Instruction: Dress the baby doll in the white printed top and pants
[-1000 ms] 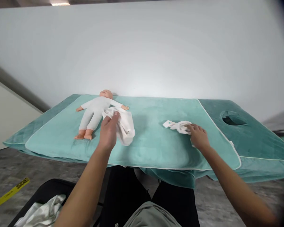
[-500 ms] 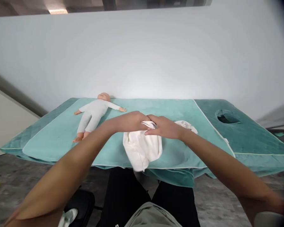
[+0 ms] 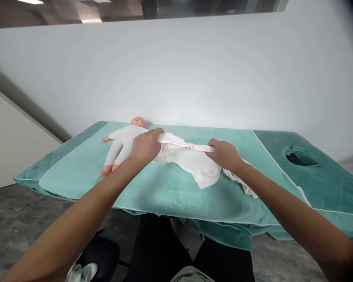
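A piece of white cloth (image 3: 194, 160) is stretched sideways above the bed, its upper edge pulled taut and showing a small dark print. My left hand (image 3: 146, 145) grips one end with closed fingers, near the doll's arm. At the other end, my right hand (image 3: 226, 154) is closed on the same edge. The lower part of the cloth hangs loosely in folds. A baby doll (image 3: 122, 139) in a pale suit lies on its back at the left, one arm hidden behind my left hand. Beneath my right forearm lies a second white cloth (image 3: 242, 183) with a small pattern, partly covered.
The teal-covered bed (image 3: 176, 196) stands against a pale wall (image 3: 176, 74). A face hole (image 3: 300, 156) opens in its right end. Below left is a black stool (image 3: 101, 254) with a green and white cloth (image 3: 82, 272) on it.
My hands, together before, have moved apart, left and right. The bunched white cloth that hung between them is now spread out and pulled taut along its top edge.
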{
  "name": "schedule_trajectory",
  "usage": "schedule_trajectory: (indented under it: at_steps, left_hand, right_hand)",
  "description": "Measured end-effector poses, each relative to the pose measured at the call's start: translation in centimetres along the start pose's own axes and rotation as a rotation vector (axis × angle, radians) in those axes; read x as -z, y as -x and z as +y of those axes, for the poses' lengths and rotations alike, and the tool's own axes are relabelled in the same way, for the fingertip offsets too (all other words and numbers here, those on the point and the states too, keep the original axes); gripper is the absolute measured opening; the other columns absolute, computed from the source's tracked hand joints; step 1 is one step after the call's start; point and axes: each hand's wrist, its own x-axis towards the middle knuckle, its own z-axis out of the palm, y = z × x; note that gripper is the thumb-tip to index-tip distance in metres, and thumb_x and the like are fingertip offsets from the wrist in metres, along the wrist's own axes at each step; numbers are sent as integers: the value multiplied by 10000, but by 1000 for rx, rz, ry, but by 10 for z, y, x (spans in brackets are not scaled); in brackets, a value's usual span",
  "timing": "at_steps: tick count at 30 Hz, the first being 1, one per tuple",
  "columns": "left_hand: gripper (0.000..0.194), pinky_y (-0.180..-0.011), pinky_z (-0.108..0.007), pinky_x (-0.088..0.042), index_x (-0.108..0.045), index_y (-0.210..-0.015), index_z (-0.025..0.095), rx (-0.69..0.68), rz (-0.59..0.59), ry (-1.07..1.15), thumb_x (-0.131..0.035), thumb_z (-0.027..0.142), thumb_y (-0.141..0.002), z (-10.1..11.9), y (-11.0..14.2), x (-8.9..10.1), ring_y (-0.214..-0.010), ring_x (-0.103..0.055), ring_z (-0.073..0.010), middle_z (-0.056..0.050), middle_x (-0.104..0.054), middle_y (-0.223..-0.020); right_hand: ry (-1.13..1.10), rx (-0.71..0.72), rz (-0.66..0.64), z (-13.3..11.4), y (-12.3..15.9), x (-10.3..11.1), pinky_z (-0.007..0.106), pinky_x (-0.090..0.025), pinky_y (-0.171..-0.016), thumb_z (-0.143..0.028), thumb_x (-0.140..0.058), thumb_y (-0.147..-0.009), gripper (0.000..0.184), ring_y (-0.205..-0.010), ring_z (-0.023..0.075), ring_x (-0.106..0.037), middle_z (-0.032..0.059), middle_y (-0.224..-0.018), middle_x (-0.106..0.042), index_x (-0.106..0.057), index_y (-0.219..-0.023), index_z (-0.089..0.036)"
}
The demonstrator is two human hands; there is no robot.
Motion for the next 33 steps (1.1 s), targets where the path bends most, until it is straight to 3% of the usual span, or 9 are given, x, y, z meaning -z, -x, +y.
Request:
schedule_trajectory:
  at_steps: [5,10,12,15,18,20,26,30,33]
  left_hand:
    - [349,-906,-384,-495,-647,-1072,244,-99,139,414,-430,135,-821,-1,14,-2,-1142,-590,-252,-79,-585,-1272]
    - [152,-711,-319,-485,-616,-860,212,-61,-408,919,-520,293,-774,5,22,16,-849,-601,-199,-37,-635,-927]
    - [161,-644,-289,-436,-590,-849,210,-44,-515,1003,-565,341,-758,1,24,20,-748,-558,-172,-15,-588,-816]
    - [177,-609,-271,-372,-547,-861,220,-59,-460,833,-572,385,-800,-9,26,18,-685,-505,-151,4,-546,-771]
    - [165,-620,-294,-349,-546,-943,233,-104,-343,394,-534,357,-834,-22,30,7,-683,-529,-182,-7,-583,-772]
    - [201,-642,-318,-348,-556,-1012,230,-170,-302,106,-504,341,-852,-29,34,-1,-709,-577,-224,-34,-631,-793]
    - [353,-697,-364,-397,-575,-1069,190,-31,-224,-291,-407,468,-933,-51,27,-19,-832,-668,-333,-121,-687,-832]
    - [499,-747,-380,-444,-581,-1096,199,119,-300,-239,-319,597,-948,-66,-5,-45,-925,-674,-345,-142,-706,-911]
    - [550,-787,-390,-468,-568,-1160,205,179,-359,-138,-268,619,-957,-71,-32,-80,-1009,-667,-346,-162,-709,-1051]
  right_hand:
    - [-297,63,80,-20,11,20,262,-336,-584,-545,-620,-867,333,-634,138,-490,-26,-698,-566,-548,-794,-227]
    - [-358,24,257,-36,7,36,270,-333,-594,-506,-591,-880,344,-641,136,-433,-27,-677,-497,-463,-729,-224]
    - [-277,18,277,-28,6,35,278,-333,-607,-474,-578,-874,294,-661,150,-447,-17,-703,-526,-467,-754,-229]
    - [-133,24,102,-1,10,22,290,-332,-623,-420,-563,-860,205,-693,179,-487,6,-739,-580,-504,-799,-234]
    - [29,24,-298,32,20,1,293,-301,-601,-346,-571,-832,113,-667,188,-508,24,-757,-623,-552,-848,-236]
    - [122,-28,-429,50,27,-13,293,-289,-595,-306,-564,-823,119,-678,196,-529,36,-796,-646,-577,-920,-238]
    - [-157,-208,-215,57,31,-5,269,-373,-606,-424,-508,-899,216,-741,189,-589,18,-860,-650,-562,-1000,-240]
    - [-305,-215,-293,43,10,6,270,-378,-600,-570,-578,-848,356,-673,164,-547,-7,-744,-588,-554,-807,-217]
    - [-277,-241,-300,43,-14,-14,272,-350,-605,-586,-580,-842,395,-666,156,-515,-9,-708,-543,-514,-739,-211]
